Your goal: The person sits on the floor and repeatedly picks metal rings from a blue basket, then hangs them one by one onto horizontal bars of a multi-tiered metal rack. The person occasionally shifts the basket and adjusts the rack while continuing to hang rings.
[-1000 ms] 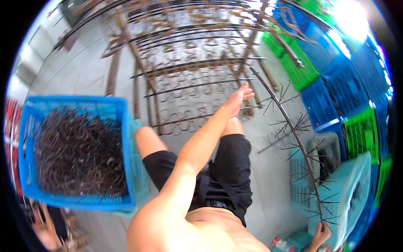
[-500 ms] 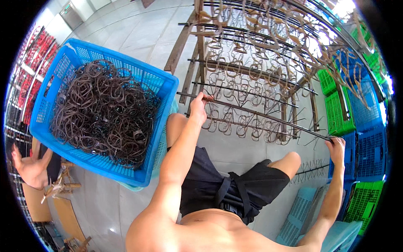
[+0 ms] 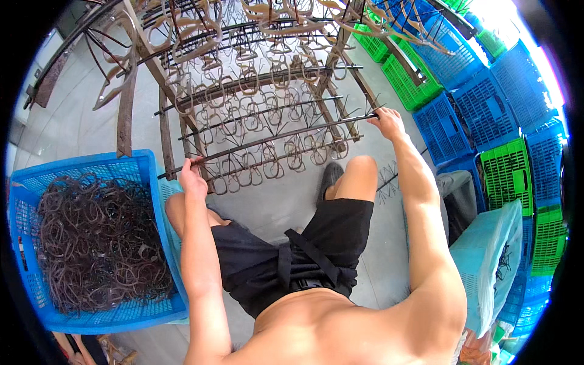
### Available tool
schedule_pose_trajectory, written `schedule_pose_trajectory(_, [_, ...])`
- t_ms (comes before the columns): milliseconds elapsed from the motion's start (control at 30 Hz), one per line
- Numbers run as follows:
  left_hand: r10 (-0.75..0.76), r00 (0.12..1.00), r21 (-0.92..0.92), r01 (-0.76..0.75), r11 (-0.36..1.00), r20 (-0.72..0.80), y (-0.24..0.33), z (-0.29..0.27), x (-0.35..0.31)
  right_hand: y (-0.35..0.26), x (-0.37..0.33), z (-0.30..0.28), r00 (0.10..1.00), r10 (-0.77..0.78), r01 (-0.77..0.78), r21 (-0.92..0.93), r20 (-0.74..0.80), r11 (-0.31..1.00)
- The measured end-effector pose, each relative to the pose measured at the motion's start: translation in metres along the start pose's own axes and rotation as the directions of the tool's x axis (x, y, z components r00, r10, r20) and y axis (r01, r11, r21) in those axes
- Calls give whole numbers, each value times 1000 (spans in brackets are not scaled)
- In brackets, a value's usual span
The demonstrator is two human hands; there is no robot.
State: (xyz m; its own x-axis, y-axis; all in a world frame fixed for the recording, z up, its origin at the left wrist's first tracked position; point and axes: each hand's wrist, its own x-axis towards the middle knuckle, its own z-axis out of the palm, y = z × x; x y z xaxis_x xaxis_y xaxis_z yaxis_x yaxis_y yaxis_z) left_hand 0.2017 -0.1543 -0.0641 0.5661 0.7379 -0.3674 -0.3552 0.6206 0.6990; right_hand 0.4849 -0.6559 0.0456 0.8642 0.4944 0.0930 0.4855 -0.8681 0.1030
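Observation:
A long dark rod (image 3: 286,135) with short prongs along it spans the front of a rack, gripped near its two ends by my hands. My left hand (image 3: 193,180) is closed round the left end, close to a wooden post. Round the right end my right hand (image 3: 389,124) is closed, its arm stretched forward. Brown bent loops (image 3: 295,159) hang in rows just beyond and below the rod. Whether any of them hang from this rod itself I cannot tell.
A blue basket (image 3: 91,322) holding a heap of dark loops (image 3: 100,243) stands at my left. The wooden rack (image 3: 126,115) bears several more rods of loops. Blue and green crates (image 3: 486,100) are stacked at right, near a pale-blue lined container (image 3: 486,255).
The view has swung to the right, so the basket sits lower left. Both hands still hold the rod, now closer to the rack's lower rows, its right end farther forward.

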Motion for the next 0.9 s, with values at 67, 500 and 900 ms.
schedule_pose_trajectory(67, [-5,1000,-3,5,1000,-21,4,3,-4,0,-4,3,999,11,-10,22,-30,1000])
schedule_pose_trajectory(500, [10,999,89,-6,996,-43,9,0,0,9,31,40,938,-81,151,190,-336,970])
schedule_pose_trajectory(900, [-20,999,127,14,992,48,19,-7,-5,4,15,42,916,-36,125,201,-398,972])
